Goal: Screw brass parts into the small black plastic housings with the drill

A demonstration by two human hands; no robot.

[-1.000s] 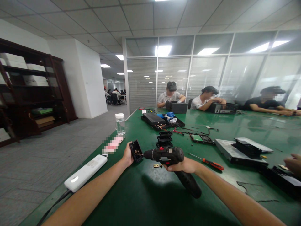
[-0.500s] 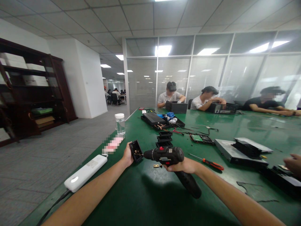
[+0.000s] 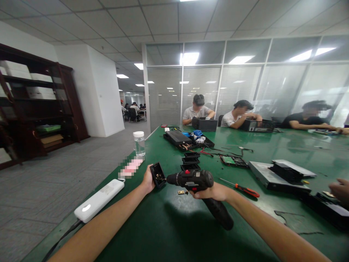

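My left hand [image 3: 148,181] grips a small black open box [image 3: 157,171] by its left side, tilted with its hollow facing right. Small brass-coloured parts show inside it. My right hand [image 3: 211,192] is wrapped round the grip of a black cordless drill [image 3: 195,180] with red buttons. The drill points left, and its bit reaches into the box; the exact contact point is too small to make out. Below the drill, a small brass-coloured plate [image 3: 181,192] lies on the green table [image 3: 152,233]. Several similar black frames [image 3: 191,160] stand in a row behind the drill.
An orange-handled screwdriver [image 3: 247,190] lies to the right, before a metal drive case [image 3: 272,176]. A circuit board [image 3: 233,160] is farther back. Left are a white power strip [image 3: 100,200] and a clear jar [image 3: 139,145]. Another person's hand [image 3: 339,190] shows at the right edge.
My hands, the box and the drill show no visible movement. Across the table at far right, a person's hands shifted slightly and a flat item now shows beneath them.
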